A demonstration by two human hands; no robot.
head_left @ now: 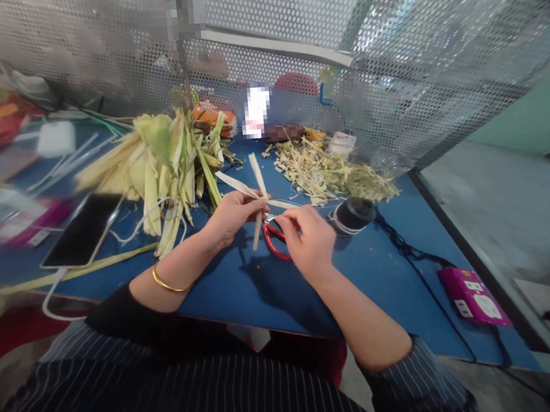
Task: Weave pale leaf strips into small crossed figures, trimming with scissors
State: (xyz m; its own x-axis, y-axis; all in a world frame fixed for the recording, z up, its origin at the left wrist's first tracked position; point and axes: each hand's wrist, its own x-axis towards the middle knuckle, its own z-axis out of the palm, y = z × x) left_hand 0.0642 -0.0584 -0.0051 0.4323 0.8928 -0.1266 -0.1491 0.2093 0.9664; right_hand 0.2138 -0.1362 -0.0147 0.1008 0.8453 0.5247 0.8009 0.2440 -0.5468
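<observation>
Pale husk strips [256, 174] cross in my left hand [236, 214], gripped between thumb and fingers above the blue table [225, 292]. Their ends splay loose, so I judge the piece barely begun; a thick heap of corn husks [150, 158] lies unworked to the left, and husk shreds [317, 171] pile up beyond. My right hand [312, 238] curls close by, but I cannot tell what its fingertips pinch, if anything. It hides part of the red-handled scissors [273, 245]; my left fingers cover where the strips meet.

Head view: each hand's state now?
Left hand: closed, pinching pale strips.
Right hand: curled near red-handled scissors; what it grips, if anything, cannot be told.
</observation>
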